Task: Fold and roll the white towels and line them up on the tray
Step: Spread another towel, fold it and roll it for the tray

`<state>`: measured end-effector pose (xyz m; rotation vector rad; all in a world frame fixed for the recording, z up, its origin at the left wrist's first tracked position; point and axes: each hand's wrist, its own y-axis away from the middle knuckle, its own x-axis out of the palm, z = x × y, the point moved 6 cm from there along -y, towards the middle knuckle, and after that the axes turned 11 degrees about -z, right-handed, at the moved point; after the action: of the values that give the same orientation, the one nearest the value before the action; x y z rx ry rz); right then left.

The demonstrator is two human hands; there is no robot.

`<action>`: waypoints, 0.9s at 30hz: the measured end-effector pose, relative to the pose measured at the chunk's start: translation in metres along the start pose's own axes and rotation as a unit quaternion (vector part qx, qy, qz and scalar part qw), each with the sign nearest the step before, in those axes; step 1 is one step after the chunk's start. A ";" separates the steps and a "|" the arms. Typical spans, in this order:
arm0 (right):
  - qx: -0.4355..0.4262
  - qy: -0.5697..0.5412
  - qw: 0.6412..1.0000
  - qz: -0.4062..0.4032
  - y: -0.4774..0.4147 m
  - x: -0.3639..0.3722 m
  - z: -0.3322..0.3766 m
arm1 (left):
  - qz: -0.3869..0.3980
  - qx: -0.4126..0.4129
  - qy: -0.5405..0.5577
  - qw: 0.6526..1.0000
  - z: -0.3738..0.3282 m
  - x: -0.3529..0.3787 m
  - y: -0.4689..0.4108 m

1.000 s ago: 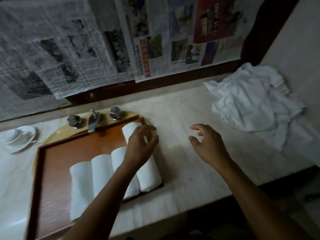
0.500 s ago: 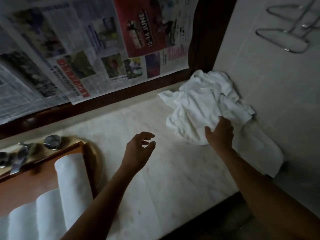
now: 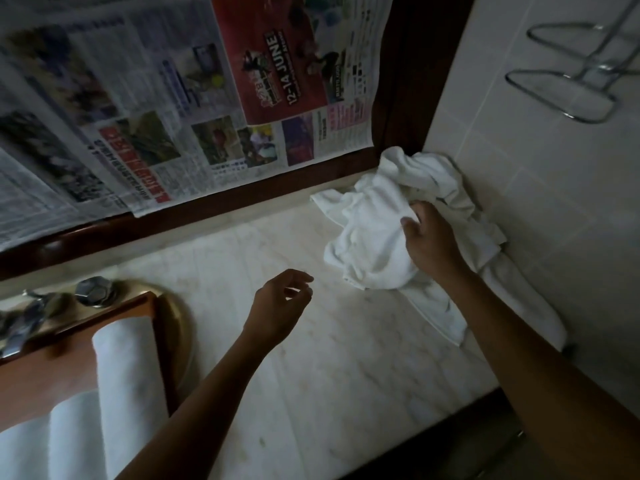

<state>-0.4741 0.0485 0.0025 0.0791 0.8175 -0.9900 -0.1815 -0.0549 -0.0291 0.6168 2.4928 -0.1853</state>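
A heap of crumpled white towels (image 3: 374,233) lies in the far right corner of the marble counter. My right hand (image 3: 433,244) is on the heap, its fingers curled into the top towel's cloth. My left hand (image 3: 277,303) hovers above the counter's middle with loosely curled fingers, holding nothing. At the lower left, three rolled white towels (image 3: 128,382) lie side by side on the wooden tray (image 3: 41,375).
The tray sits over a brass-coloured basin (image 3: 180,327) with metal tap fittings (image 3: 93,291) behind it. Newspaper sheets (image 3: 173,109) cover the mirror at the back. A tiled wall with a chrome towel rack (image 3: 568,88) stands at the right. Bare marble counter (image 3: 329,375) lies between tray and heap.
My left hand let go of the rolled towel on the tray and drifted right. My right hand reached to the heap and closed its fingers into a towel. The view swung right.
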 end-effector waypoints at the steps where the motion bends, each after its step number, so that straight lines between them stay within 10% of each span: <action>1: -0.011 -0.025 0.999 0.030 0.007 -0.004 0.020 | -0.006 0.014 0.001 1.000 -0.007 -0.004 -0.001; 12: -0.095 -0.242 0.925 0.276 0.108 -0.057 0.188 | 0.034 0.254 0.007 0.967 -0.108 -0.047 0.015; 18: -0.073 -0.277 0.947 0.143 0.124 -0.084 0.206 | 0.025 0.192 0.104 0.976 -0.095 -0.084 0.062; 23: -0.107 -0.109 0.953 0.264 0.181 -0.067 0.198 | -0.019 0.194 0.104 0.975 -0.093 -0.126 0.104; 27: -0.085 -0.192 0.950 0.229 0.193 -0.062 0.200 | 0.037 0.182 0.002 0.983 -0.062 -0.145 0.124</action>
<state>-0.2285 0.1207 0.1268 -0.0707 0.4880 -0.4693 -0.0469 0.0137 0.1024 0.8550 2.4523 -0.6222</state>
